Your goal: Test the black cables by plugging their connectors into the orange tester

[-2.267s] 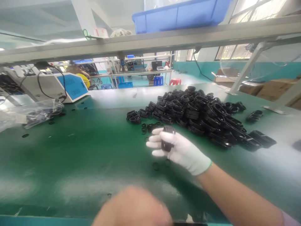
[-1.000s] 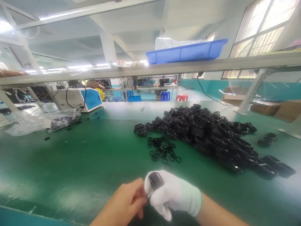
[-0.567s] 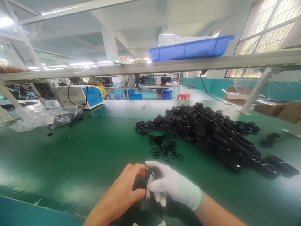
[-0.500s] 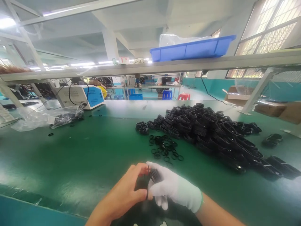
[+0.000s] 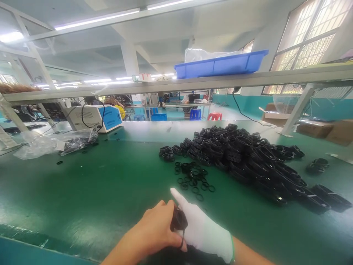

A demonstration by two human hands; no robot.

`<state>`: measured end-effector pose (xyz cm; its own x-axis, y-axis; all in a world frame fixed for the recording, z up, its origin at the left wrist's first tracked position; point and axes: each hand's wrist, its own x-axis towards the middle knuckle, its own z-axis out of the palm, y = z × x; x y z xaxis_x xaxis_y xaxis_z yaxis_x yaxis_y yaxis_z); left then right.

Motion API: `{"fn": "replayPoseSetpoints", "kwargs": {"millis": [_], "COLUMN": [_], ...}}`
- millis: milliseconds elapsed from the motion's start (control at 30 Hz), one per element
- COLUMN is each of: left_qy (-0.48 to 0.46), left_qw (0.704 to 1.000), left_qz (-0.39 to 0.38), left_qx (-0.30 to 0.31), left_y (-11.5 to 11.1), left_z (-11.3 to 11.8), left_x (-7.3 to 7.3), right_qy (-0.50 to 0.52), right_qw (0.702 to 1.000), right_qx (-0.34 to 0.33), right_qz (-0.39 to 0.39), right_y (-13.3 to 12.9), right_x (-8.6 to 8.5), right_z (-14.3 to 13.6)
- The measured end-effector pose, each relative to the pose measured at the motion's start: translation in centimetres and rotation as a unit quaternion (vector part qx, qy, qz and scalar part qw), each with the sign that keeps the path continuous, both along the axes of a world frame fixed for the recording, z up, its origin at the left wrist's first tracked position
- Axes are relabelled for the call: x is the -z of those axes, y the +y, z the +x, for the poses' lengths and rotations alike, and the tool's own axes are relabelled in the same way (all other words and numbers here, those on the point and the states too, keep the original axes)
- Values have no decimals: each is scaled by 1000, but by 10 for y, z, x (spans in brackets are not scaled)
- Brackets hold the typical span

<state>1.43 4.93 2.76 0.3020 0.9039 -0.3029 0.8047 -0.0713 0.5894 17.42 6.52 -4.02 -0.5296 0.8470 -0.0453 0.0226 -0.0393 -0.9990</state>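
My left hand [image 5: 157, 226], bare, is closed at the near edge of the table, its thumb and fingers around a small stack of black rings [image 5: 179, 220]. A thin black band shows at the left thumb tip, against the stack. My right hand [image 5: 205, 230] wears a white glove and holds the same stack from the right, its index finger stretched forward. The lower fingers of the glove are hidden. Just beyond the hands, loose black rings [image 5: 195, 190] lie scattered on the green table [image 5: 110, 184].
A large heap of bundled black bands [image 5: 234, 156] covers the table at the right. Plastic bags [image 5: 41, 145] and a white-and-blue machine [image 5: 96, 117] are at the back left. Overhead, a shelf [image 5: 154, 86] carries a blue tray [image 5: 220, 66].
My left hand has moved right and closed in on the stack, bringing the stretched thin band against it. The gloved index finger now points forward. The camera view has tilted up slightly.
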Motion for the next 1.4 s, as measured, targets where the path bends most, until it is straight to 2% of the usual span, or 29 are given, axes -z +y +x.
{"fn": "replayPoseSetpoints", "kwargs": {"millis": [100,167,233,300,333,400,433,467,500,533,567,633,700,767,833,900,1000,1067,1100,1133,1200,1267,1333,1400], "left_qy": [-68,-115,-142,-144,-137,-101,-77,-44,-25,-29,-42,-70,-116,-190,-277,-348,-400,-390,-360,-314,-203,-134,-118,-120], "left_qw": [994,988,988,989,990,988,986,983,983,988,992,993,990,975,951,925,900,899,909,924,950,949,937,928], "left_qz": [-68,-87,-62,-7,21,95,127,170,175,145,104,42,-31,-87,-91,-62,-15,40,81,125,219,285,328,352], "left_qx": [44,50,25,-12,-34,-65,-78,-59,-46,-50,-61,-82,-74,-77,-107,-141,-172,-196,-196,-176,-88,-10,2,-20], "left_y": [14,18,15,3,-6,-26,-35,-42,-47,-48,-46,-33,-15,-2,3,1,-6,-9,-10,-10,-9,-7,-5,-4], "left_z": [-18,-28,-32,-29,-25,-11,-3,5,11,16,18,16,6,-4,-9,-10,-7,-6,-6,-6,-3,3,8,10], "left_x": [7,11,14,17,19,25,28,31,34,36,37,35,28,18,8,3,4,8,9,9,11,15,21,29], "right_qy": [35,103,188,231,229,179,137,93,55,30,27,83,185,284,333,325,283,250,229,206,159,120,100,111], "right_qw": [996,980,952,934,936,963,981,993,998,998,996,984,948,917,903,905,922,935,940,944,949,950,950,946], "right_qx": [-36,-71,-119,-151,-143,-84,-50,-27,-22,-38,-68,-160,-234,-239,-218,-215,-191,-162,-158,-162,-181,-200,-207,-205], "right_qz": [-78,-154,-208,-228,-227,-182,-130,-65,-1,41,51,-17,-108,-147,-162,-173,-184,-191,-197,-201,-205,-207,-213,-225], "right_y": [-5,-4,-2,1,2,4,6,8,9,11,13,14,14,12,11,10,10,10,10,10,10,9,9,9], "right_x": [-14,-19,-20,-21,-21,-22,-23,-23,-23,-22,-21,-18,-14,-10,-7,-6,-9,-13,-15,-17,-21,-24,-25,-23], "right_z": [0,-1,-2,-3,-3,-2,0,3,6,10,14,19,20,16,11,8,9,12,13,13,13,10,8,7]}}
